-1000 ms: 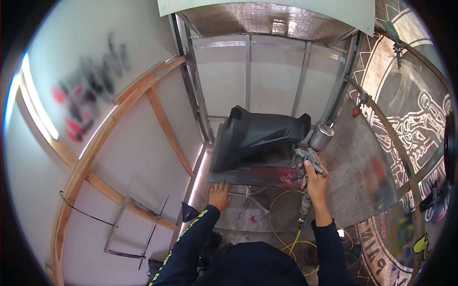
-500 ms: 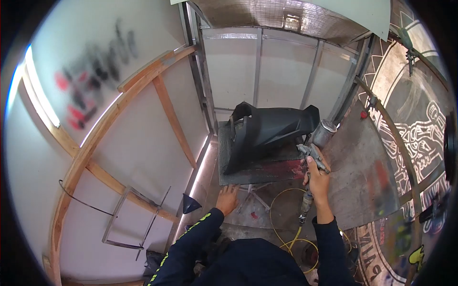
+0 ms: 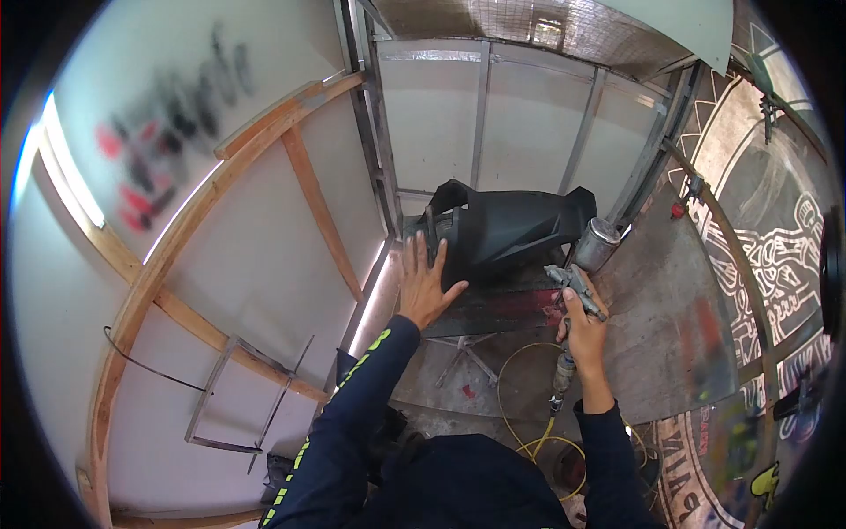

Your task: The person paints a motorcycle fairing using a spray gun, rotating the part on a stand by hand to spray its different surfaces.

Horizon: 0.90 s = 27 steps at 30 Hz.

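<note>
Black panel (image 3: 520, 229) lies on the table (image 3: 502, 310), perhaps for easy reach, while our right hand (image 3: 588, 331) grips the spray gun (image 3: 571, 281) and our spread left hand (image 3: 425, 286) is near the panel, contact unclear.

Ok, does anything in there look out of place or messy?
A red patch marks the bench near the spray gun, and black and red streaks mar the left wall; both look like stray paint.

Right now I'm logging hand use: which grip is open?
The left grip: it is spread wide, while the right grip is wrapped around the spray gun.
</note>
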Available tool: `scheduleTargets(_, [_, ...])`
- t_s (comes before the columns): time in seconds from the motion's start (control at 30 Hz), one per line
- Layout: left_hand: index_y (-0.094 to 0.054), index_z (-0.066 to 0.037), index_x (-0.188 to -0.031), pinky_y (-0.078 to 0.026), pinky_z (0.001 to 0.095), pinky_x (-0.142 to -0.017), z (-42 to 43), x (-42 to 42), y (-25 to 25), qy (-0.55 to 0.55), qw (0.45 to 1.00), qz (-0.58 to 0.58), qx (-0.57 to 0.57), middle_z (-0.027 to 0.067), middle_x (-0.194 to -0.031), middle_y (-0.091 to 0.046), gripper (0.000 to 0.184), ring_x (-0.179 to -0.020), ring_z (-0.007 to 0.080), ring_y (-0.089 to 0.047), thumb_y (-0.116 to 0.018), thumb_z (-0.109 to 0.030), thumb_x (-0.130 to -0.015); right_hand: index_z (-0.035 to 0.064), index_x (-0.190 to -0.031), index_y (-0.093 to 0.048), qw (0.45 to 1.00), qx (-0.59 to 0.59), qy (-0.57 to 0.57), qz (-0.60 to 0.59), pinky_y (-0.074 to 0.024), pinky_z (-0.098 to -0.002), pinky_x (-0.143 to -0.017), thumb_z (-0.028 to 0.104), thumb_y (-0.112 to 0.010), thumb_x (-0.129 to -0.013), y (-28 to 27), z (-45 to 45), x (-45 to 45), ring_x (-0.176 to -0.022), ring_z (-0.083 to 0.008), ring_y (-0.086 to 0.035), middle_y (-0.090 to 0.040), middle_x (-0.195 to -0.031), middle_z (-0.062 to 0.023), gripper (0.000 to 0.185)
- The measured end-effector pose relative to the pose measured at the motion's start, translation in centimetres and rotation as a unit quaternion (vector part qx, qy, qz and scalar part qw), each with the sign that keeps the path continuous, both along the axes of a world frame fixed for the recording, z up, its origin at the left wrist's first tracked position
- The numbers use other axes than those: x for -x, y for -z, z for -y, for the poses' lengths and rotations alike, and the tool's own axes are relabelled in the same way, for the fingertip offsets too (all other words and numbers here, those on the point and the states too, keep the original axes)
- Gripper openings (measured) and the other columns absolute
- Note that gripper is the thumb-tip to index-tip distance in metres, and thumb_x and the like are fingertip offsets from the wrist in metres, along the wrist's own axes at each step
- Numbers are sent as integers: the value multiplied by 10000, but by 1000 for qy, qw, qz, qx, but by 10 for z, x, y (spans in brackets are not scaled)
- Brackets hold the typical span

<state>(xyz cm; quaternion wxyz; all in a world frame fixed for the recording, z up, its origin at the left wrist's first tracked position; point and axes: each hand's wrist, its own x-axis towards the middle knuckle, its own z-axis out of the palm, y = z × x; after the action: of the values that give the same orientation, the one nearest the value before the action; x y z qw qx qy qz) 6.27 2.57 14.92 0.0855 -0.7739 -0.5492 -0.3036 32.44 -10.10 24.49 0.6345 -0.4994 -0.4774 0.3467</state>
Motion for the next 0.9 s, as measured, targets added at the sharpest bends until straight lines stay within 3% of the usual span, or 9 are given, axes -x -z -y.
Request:
scheduleTargets(0.1, [-223,-158,-1575,-92,590,-1186,-6,-10,-12,3,999,-34,35,264,-1617,-70,924,-1489,466,-61,-520,-689,-880,-2,-1390,-520,1000,-6,7,3,-379,-202,-379,209,-626,-967,0,-1,2,-493,-38,-495,-677,-895,-79,485])
scheduleTargets(0.23, [-220,-158,-1575,-95,600,-1181,-7,-12,9,-4,998,-46,43,264,-1619,-56,925,-1488,472,-52,-514,-693,-880,-3,-1386,-525,1000,0,6,-5,-385,-204,-381,213,-638,-962,3,-3,2,-495,-43,-499,-675,-913,-78,489])
scheduleTargets(0.3, [-220,-182,-1577,-112,630,-1165,-5,-9,20,5,999,-6,31,230,-1632,-56,937,-1498,448,-51,-557,-678,-858,1,-1387,-526,1000,-1,3,-9,-387,-206,-383,215,-641,-961,3,-4,2,-488,-44,-497,-676,-920,-78,490])
scheduleTargets(0.63, [-223,-165,-1576,-129,612,-1172,16,9,54,-12,997,-34,63,243,-1624,-77,912,-1489,459,-74,-550,-650,-876,10,-1387,-530,1000,13,-10,-3,-391,-215,-393,221,-644,-963,13,-5,6,-459,-42,-487,-676,-916,-66,487])
scheduleTargets(0.9, [-234,-149,-1570,-129,597,-1178,30,3,60,24,997,14,66,255,-1615,-95,910,-1484,459,-110,-660,-520,-857,12,-1379,-541,999,4,-28,-17,-392,-213,-397,179,-636,-965,17,1,8,-463,-41,-496,-685,-894,-69,457])
